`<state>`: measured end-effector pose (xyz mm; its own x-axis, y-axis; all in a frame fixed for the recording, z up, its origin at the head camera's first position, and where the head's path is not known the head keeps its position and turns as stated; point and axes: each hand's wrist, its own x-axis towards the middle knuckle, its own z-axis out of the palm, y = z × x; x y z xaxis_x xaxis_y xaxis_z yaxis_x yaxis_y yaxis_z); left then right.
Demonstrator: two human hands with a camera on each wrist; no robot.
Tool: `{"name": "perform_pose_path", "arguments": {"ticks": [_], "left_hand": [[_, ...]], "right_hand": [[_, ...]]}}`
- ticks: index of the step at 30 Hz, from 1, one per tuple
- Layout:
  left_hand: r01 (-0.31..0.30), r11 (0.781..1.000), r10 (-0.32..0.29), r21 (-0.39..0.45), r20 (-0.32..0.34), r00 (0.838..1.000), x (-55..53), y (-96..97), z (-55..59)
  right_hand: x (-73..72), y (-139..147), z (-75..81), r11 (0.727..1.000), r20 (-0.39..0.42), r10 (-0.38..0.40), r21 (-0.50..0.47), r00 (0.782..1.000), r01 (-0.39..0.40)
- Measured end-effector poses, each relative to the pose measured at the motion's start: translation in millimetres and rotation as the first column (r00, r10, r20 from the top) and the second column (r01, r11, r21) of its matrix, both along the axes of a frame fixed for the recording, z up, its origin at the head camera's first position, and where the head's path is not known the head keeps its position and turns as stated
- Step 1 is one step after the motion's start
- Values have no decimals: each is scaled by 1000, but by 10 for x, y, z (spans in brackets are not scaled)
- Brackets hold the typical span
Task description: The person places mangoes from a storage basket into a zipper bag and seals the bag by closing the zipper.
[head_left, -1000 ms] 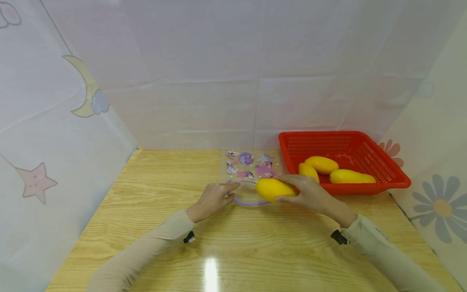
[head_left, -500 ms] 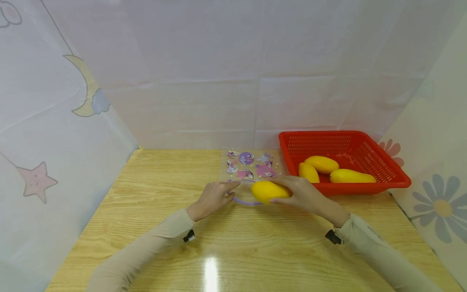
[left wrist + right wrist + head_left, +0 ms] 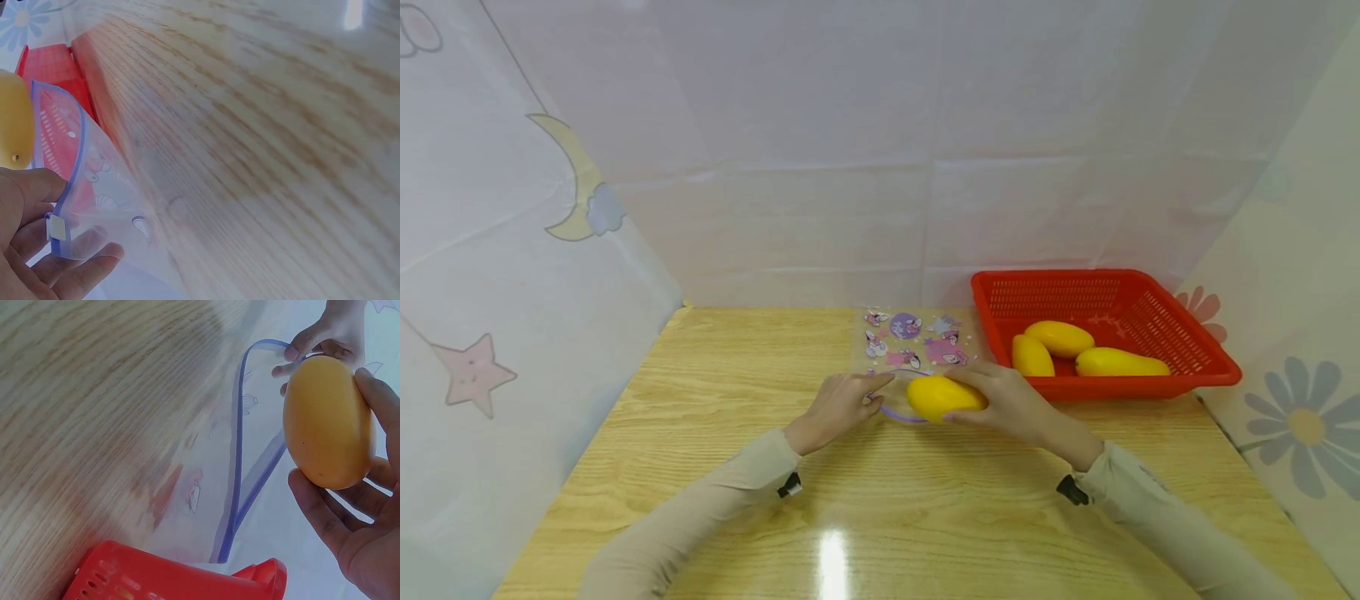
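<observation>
My right hand (image 3: 1011,404) grips a yellow mango (image 3: 942,398) at the mouth of a clear zip bag (image 3: 917,337) printed with pink and purple figures. In the right wrist view the mango (image 3: 328,422) overlaps the bag's open mouth, edged by a purple zip strip (image 3: 237,437). My left hand (image 3: 838,408) pinches the bag's left corner. A white slider (image 3: 57,227) sits on the strip beside the left fingers in the left wrist view, and the mouth gapes open there. The bag lies on the wooden table, its far end near the back wall.
A red plastic basket (image 3: 1108,388) stands at the back right, close to the bag. Inside are three mangoes, one (image 3: 1060,339) at the back, one (image 3: 1032,357) at the left and one (image 3: 1120,362) at the front. Printed cloth walls (image 3: 775,217) border the wooden table (image 3: 715,367).
My right hand has moved left with the mango, bringing it further over the bag's mouth. My left hand stays at the bag's corner.
</observation>
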<state>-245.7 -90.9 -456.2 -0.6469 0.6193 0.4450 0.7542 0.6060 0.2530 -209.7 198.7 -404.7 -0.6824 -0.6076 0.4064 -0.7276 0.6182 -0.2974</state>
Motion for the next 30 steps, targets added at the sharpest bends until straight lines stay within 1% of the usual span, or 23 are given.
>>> {"name": "perform_pose_path", "arguments": {"ticks": [7, 17, 19, 25, 30], "left_hand": [[-1, 1000, 1, 1, 7, 1000, 4, 4, 9], [3, 1000, -3, -4, 14, 1000, 7, 3, 38], [6, 1000, -6, -3, 17, 1000, 5, 2, 38], [18, 1000, -18, 12, 28, 999, -9, -2, 31], [15, 1000, -16, 13, 36, 999, -19, -4, 21]], "right_hand": [[4, -59, -35, 999, -1, -31, 30, 1000, 31], [-2, -140, -65, 999, -4, -38, 36, 999, 38], [-1, -154, -77, 998, -23, -38, 42, 999, 39], [-19, -181, -131, 997, -116, -25, 70, 993, 33], [-23, -205, -149, 996, -130, -30, 80, 991, 41]]}}
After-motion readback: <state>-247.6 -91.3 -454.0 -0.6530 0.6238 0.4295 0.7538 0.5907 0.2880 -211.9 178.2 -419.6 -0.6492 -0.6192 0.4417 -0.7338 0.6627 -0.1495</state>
